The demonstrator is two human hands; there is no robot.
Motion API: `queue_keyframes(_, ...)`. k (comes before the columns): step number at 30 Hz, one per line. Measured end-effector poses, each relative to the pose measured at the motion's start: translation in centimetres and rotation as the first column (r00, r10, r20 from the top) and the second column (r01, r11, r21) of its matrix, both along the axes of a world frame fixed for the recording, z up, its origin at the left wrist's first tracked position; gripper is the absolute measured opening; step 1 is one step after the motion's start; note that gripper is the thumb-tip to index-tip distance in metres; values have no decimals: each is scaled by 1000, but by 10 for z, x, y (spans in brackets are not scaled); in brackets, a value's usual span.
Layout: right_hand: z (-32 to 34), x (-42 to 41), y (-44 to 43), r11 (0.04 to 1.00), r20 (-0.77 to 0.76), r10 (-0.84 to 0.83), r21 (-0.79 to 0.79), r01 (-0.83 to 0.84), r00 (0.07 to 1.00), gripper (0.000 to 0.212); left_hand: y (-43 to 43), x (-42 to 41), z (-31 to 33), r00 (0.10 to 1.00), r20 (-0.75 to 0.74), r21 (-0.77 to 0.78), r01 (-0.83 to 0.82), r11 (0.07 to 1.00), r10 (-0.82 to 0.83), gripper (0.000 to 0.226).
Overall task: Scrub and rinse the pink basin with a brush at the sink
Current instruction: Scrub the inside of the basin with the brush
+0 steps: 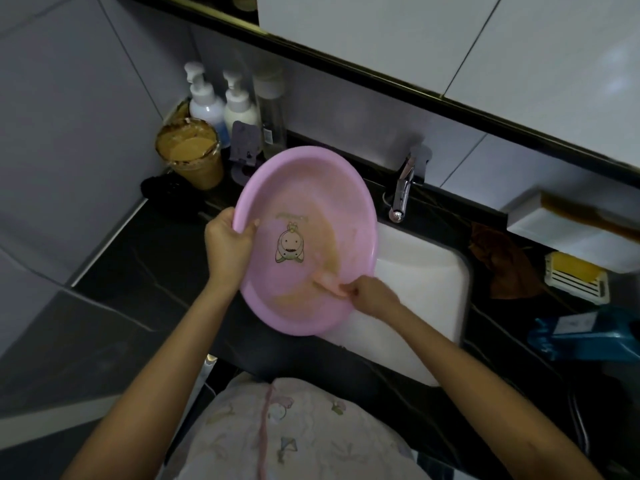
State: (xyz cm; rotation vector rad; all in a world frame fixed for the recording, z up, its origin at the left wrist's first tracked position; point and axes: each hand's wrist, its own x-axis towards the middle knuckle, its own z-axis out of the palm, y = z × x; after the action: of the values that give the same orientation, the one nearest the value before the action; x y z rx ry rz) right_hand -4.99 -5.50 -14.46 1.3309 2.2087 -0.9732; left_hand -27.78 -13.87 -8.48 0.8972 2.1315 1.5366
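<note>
The pink basin [298, 188] is tilted up over the left side of the white sink [426, 289], its inside facing me. A cartoon figure is printed on its bottom, and brownish smears run down its lower right. My left hand [227, 245] grips the basin's left rim, thumb inside. My right hand [372, 294] holds a pale pink brush [327, 284] against the smeared lower inside of the basin; the brush is blurred and partly hidden by my fingers.
A chrome tap [403, 188] stands behind the sink; no water runs. On the black counter [152, 258]: a cup of brown paste [192, 157], two white pump bottles [207, 98], a clear bottle. To the right: a brown cloth [502, 261], a soap dish [576, 277], a blue item [588, 337].
</note>
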Motion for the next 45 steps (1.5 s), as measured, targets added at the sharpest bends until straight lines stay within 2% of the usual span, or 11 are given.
queue_keyframes(2, -6, 9, 10, 988, 95, 21, 147, -35, 995, 37, -1, 3, -3, 1000, -9, 0, 11, 1000, -11, 12)
queue_keyframes(9, 1, 21, 19, 964, 169, 61, 247, -102, 984, 41, -1, 4, -10, 999, -40, -8, 3, 1000, -3, 6)
queue_keyframes(15, 3, 17, 5, 989, 97, 142, 24, -145, 985, 38, 0, 5, -9, 1000, -30, -9, -3, 1000, 2, 8)
queue_keyframes(18, 4, 21, 22, 975, 147, 13, 217, -45, 989, 41, -1, 5, -9, 1000, -28, -18, -6, 1000, 5, 6)
queue_keyframes(22, -1, 10, -6, 995, 24, 86, -58, -85, 996, 38, -1, 6, -8, 999, -45, -6, 3, 1000, -4, 10)
queue_keyframes(27, -5, 14, 7, 970, 61, -174, 180, 161, 983, 36, -2, 7, -8, 998, -63, 3, 8, 1000, -8, 9)
queue_keyframes(33, 4, -8, -23, 979, -16, -66, -193, 62, 998, 40, -1, 6, -8, 994, -111, -39, 17, 999, -22, 7)
queue_keyframes(37, 8, 11, 33, 979, 160, -1, 201, -32, 987, 39, -1, 4, -7, 992, -117, -60, 35, 998, -42, 10)
queue_keyframes(40, 16, 10, 62, 828, 338, 143, 473, -299, 930, 48, 0, 5, -4, 989, -129, -64, 58, 996, -66, 11)
queue_keyframes(42, 18, 10, 72, 774, 355, 155, 536, -337, 922, 53, 1, 4, -3, 987, -139, -66, 70, 995, -78, 12)
queue_keyframes(45, 2, 20, 60, 829, 351, 237, 412, -377, 906, 53, 1, 2, -4, 982, -165, -61, 84, 995, -93, 10)
